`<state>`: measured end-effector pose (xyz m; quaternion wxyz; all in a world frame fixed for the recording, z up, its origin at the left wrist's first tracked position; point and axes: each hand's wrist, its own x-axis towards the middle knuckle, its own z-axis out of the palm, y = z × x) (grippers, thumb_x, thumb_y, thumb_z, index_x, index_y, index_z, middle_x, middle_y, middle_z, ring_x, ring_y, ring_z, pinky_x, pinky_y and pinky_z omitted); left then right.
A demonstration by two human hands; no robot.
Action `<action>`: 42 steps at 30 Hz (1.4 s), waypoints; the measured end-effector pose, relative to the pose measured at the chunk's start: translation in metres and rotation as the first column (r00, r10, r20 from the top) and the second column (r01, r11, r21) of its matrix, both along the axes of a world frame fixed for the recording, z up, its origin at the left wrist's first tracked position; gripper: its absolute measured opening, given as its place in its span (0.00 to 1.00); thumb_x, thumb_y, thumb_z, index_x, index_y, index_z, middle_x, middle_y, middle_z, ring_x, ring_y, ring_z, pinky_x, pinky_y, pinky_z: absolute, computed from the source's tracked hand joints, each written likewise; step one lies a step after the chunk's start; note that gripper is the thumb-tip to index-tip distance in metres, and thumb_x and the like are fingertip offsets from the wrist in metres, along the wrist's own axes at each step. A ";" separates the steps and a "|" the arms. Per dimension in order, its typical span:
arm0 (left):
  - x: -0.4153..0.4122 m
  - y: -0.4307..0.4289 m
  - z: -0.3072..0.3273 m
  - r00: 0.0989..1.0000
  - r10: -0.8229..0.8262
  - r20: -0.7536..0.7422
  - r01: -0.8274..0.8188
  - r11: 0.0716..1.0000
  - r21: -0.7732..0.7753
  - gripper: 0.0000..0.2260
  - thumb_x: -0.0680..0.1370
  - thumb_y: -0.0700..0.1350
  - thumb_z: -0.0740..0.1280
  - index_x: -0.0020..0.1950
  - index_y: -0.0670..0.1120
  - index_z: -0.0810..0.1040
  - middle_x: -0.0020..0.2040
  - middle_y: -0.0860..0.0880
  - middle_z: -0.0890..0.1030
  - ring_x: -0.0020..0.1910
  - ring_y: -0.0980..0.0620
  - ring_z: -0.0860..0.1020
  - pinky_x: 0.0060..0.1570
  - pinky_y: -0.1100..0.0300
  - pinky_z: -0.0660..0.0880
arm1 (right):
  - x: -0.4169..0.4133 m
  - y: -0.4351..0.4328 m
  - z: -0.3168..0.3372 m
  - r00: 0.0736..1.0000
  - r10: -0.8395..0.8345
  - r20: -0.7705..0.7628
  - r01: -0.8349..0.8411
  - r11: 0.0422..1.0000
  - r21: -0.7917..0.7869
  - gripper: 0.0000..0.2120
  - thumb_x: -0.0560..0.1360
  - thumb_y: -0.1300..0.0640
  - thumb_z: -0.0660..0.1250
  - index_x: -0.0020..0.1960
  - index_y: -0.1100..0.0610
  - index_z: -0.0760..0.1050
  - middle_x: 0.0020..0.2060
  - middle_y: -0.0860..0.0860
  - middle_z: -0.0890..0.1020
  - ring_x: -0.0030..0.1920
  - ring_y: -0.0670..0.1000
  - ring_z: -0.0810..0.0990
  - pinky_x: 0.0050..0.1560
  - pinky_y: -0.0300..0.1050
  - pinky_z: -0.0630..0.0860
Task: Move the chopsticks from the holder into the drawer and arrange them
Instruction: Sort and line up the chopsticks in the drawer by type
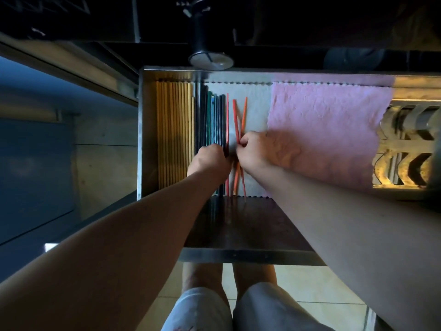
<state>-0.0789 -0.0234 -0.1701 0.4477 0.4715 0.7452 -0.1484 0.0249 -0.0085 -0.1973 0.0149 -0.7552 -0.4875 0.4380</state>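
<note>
Right fingers (241, 144) pinch red chopsticks (236, 118); white liner (255, 108), drawer (238, 256), tile floor (300, 283)

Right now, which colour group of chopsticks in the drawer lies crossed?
The orange-red chopsticks, pinched by the right hand: two cross each other, while the yellow chopsticks and dark chopsticks lie parallel.

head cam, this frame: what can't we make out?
All head view.
- Left hand: its knuckles hide the fingertips, so its grip on the dark chopsticks is unclear.
- Red chopsticks: middles covered by the right hand.
- Area beyond the drawer: too dark.
- Drawer's right end: cut off by the frame edge.
</note>
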 end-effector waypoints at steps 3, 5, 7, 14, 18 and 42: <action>-0.003 0.003 0.001 1.000 -0.027 -0.003 0.027 1.000 -0.006 0.14 0.79 0.54 0.64 0.47 0.44 0.78 0.41 0.45 0.80 0.38 0.46 0.81 0.34 0.56 0.76 | -0.003 0.001 0.003 0.999 0.013 0.035 -0.012 1.000 -0.022 0.06 0.73 0.54 0.67 0.45 0.56 0.79 0.44 0.55 0.84 0.46 0.58 0.81 0.45 0.43 0.73; -0.006 0.004 0.001 0.999 -0.049 0.007 0.049 0.999 -0.005 0.14 0.79 0.55 0.64 0.47 0.44 0.78 0.41 0.46 0.80 0.37 0.47 0.80 0.31 0.57 0.75 | -0.004 0.003 0.005 0.998 0.039 0.049 -0.038 0.999 -0.029 0.06 0.73 0.54 0.67 0.43 0.56 0.80 0.42 0.55 0.84 0.45 0.58 0.82 0.43 0.42 0.72; -0.010 0.003 0.002 0.998 -0.065 0.013 0.065 0.998 0.000 0.14 0.79 0.57 0.64 0.45 0.46 0.77 0.39 0.47 0.79 0.35 0.48 0.79 0.29 0.59 0.73 | -0.005 0.004 0.008 0.996 0.072 0.048 -0.070 0.997 -0.037 0.07 0.73 0.57 0.66 0.43 0.59 0.81 0.41 0.56 0.84 0.44 0.57 0.82 0.41 0.41 0.70; -0.026 -0.004 0.006 0.973 -0.225 -0.059 0.232 0.954 0.187 0.06 0.80 0.43 0.61 0.56 0.47 0.73 0.49 0.48 0.78 0.43 0.49 0.77 0.35 0.56 0.72 | -0.006 -0.001 0.010 0.997 -0.002 0.072 -0.001 0.999 0.044 0.10 0.74 0.63 0.62 0.47 0.59 0.81 0.47 0.57 0.84 0.50 0.57 0.81 0.47 0.40 0.71; -0.033 -0.006 0.006 0.874 -0.464 -0.144 0.483 0.798 0.359 0.22 0.77 0.41 0.61 0.70 0.51 0.66 0.72 0.47 0.64 0.67 0.43 0.65 0.61 0.48 0.68 | -0.002 0.000 0.015 0.993 -0.070 0.095 0.063 0.996 0.070 0.10 0.74 0.63 0.63 0.52 0.59 0.80 0.51 0.56 0.83 0.54 0.57 0.80 0.51 0.40 0.71; -0.034 -0.018 -0.002 0.707 -0.703 -0.079 0.706 0.708 0.015 0.38 0.80 0.39 0.57 0.78 0.47 0.33 0.76 0.50 0.28 0.77 0.50 0.34 0.76 0.46 0.43 | -0.009 0.002 0.027 0.999 -0.004 -0.043 -0.002 0.991 -0.131 0.11 0.75 0.64 0.62 0.54 0.64 0.79 0.53 0.59 0.83 0.55 0.59 0.80 0.57 0.47 0.75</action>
